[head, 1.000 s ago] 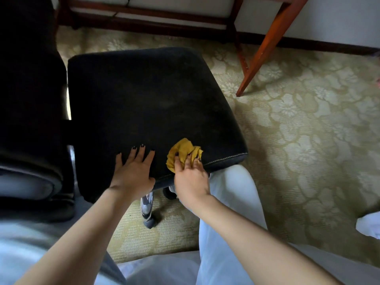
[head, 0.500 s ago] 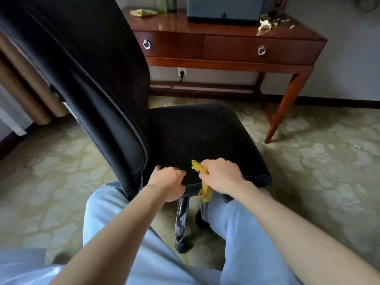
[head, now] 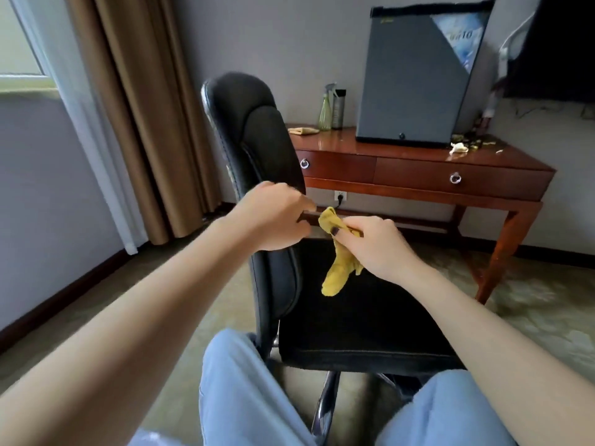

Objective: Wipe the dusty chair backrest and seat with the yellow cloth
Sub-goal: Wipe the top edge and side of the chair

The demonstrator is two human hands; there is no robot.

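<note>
We see the right hand (head: pixel 376 249) with fingers pinching the yellow cloth (head: pixel 336 275), which hangs above the chair seat (head: pixel 354 333), beside the backrest (head: pixel 257 133). The left hand (head: pixel 273 217) has curled fingers; we cannot tell whether they grip anything.

I see what looks like a hotel room: long brown curtains (head: pixel 128 123) at upper left, a glossy red-brown wooden desk with ring-pull drawers (head: pixel 415 175) at centre right, a small grey fridge (head: pixel 415 85) on it, pale patterned carpet (head: pixel 531 300) below.
</note>
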